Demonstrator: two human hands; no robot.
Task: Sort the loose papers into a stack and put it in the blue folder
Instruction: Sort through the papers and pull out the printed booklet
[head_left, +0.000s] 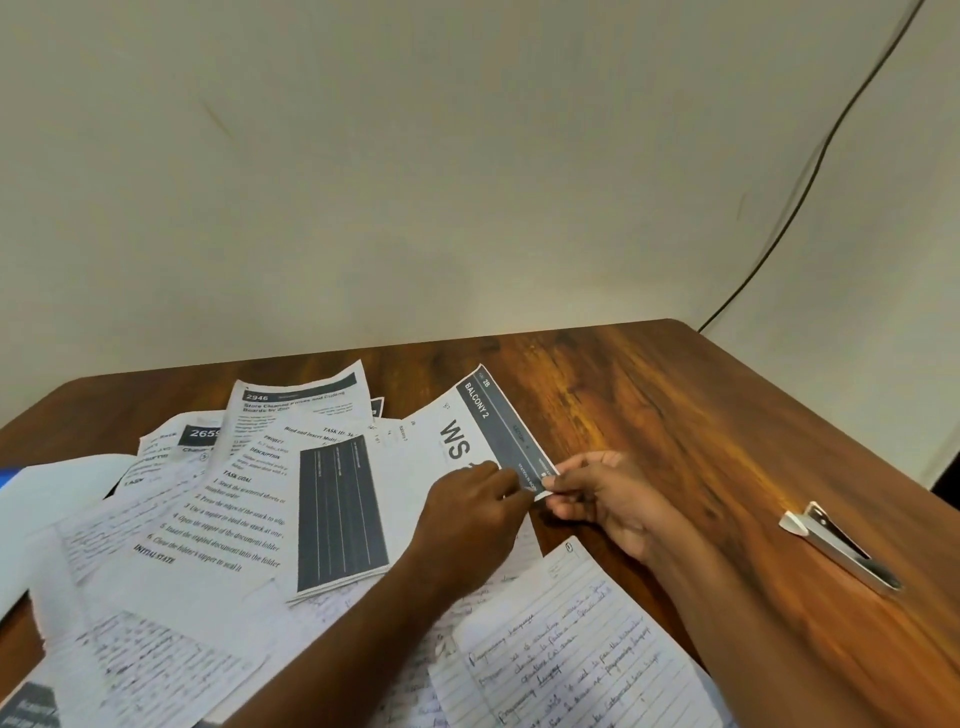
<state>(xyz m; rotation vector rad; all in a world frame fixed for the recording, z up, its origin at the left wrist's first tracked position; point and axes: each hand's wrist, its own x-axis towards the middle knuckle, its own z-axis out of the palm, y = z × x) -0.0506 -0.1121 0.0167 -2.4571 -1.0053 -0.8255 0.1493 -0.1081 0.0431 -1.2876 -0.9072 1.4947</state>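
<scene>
Loose papers lie scattered over the left half of a wooden table (675, 415). A printed sheet with a dark band reading "BALCONY 2" (467, 431) lies at the right of the pile. My right hand (608, 499) pinches its near corner. My left hand (472, 514) rests on the same sheet, fingertips at that corner. A printed task sheet (249, 499) and a sheet with a dark block (340, 514) lie to the left. A handwritten lined page (566, 654) lies under my right forearm. A sliver of blue folder (6, 475) shows at the far left edge.
A metal stapler (841, 545) lies on the bare wood at the right. A plain wall stands behind the table, with a dark cable (810, 171) running down it to the table's far right corner.
</scene>
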